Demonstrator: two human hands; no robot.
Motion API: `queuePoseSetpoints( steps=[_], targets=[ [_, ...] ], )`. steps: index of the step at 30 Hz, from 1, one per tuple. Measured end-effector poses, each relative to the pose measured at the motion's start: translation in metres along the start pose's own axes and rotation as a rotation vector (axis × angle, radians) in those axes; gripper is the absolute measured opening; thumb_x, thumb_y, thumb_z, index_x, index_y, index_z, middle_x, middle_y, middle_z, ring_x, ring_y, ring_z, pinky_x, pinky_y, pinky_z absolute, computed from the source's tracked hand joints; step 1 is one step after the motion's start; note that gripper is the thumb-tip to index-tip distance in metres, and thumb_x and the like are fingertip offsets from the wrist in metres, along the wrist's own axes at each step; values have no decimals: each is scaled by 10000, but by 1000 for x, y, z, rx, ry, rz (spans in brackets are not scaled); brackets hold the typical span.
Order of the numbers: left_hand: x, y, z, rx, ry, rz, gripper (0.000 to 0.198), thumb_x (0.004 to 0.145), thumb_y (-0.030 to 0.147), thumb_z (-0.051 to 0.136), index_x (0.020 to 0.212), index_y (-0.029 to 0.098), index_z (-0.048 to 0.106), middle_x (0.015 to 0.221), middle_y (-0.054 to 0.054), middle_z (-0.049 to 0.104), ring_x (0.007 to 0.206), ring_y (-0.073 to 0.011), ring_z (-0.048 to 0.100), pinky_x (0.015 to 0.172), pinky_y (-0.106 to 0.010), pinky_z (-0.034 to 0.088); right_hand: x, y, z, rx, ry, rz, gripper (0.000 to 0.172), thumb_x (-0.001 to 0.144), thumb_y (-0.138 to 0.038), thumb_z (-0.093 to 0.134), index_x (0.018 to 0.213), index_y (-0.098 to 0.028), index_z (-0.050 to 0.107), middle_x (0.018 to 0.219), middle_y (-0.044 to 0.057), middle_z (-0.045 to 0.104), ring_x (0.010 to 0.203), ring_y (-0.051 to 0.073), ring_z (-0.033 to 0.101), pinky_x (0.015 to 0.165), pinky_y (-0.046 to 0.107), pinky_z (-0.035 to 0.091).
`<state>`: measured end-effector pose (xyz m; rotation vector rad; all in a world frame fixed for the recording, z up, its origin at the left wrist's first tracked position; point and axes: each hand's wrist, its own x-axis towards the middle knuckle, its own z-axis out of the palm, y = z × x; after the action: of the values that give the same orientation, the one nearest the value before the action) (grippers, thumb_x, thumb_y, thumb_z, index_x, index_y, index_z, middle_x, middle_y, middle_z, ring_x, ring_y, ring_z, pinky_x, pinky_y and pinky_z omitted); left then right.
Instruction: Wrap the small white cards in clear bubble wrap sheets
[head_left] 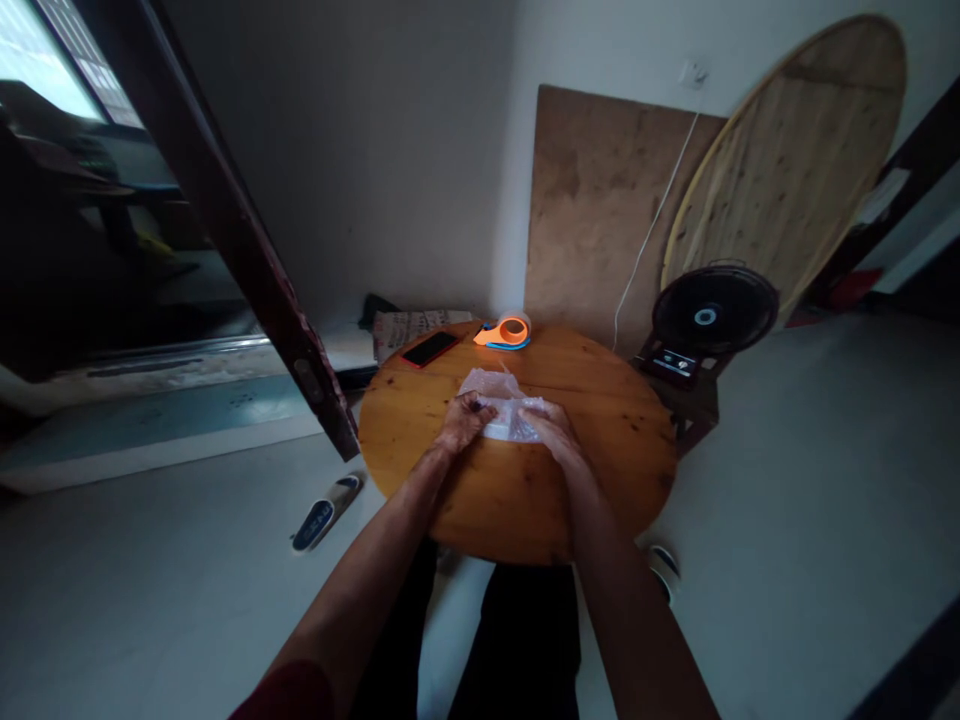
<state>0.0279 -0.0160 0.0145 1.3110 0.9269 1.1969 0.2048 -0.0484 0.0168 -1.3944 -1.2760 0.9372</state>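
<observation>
A sheet of bubble wrap (491, 382) lies on the round wooden table (517, 505), folded over a pale, flat object (501, 425) whose kind I cannot make out. On its left side, my left hand (463, 420) grips the wrap with thumb and curled fingers. My right hand (549, 425) holds the wrap's right side, its thumb on top and its other fingers partly hidden. Beyond the wrap stands an orange tape dispenser (504, 332) with a roll of tape.
A phone with a red edge (430, 349) lies at the table's far left. Printed cardboard (405, 328) sits behind it. At right, a round black appliance (712, 310) stands on a low stool. A slipper (326, 513) lies on the floor at left, another shoe (664, 572) at right.
</observation>
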Motion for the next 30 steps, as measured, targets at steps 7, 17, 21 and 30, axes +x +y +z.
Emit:
queuePoseSetpoints(
  steps=[7, 17, 21, 30],
  targets=[
    [-5, 3, 1, 0, 3, -7, 324, 515, 314, 789, 581, 160, 511, 542, 59, 518, 505, -62, 424, 482, -193, 317, 1, -2, 0, -244, 71, -12, 166, 668, -343, 574, 691, -184, 617, 594, -13, 576, 537, 128, 490, 496, 240, 350],
    [0, -4, 2, 18, 4, -14, 241, 568, 252, 711, 622, 174, 490, 568, 58, 517, 525, -73, 450, 490, -192, 341, 2, 3, 5, -507, 183, -119, 95, 720, -312, 556, 747, -231, 598, 703, -5, 610, 669, 165, 524, 611, 266, 359],
    [-1, -3, 2, 37, 0, -11, 213, 591, 252, 682, 632, 175, 489, 579, 53, 515, 536, -76, 448, 508, -197, 353, -1, 0, 7, -526, 259, -343, 233, 755, -267, 530, 979, -234, 585, 941, 28, 655, 841, 197, 573, 741, 296, 423],
    [-4, 0, 1, 106, -21, 23, 202, 617, 295, 677, 674, 163, 535, 599, 49, 509, 546, -78, 430, 521, -199, 346, -25, -20, 22, -895, 101, -670, 147, 867, -250, 514, 875, -230, 659, 1164, 51, 623, 1079, 235, 481, 867, 369, 312]
  ],
)
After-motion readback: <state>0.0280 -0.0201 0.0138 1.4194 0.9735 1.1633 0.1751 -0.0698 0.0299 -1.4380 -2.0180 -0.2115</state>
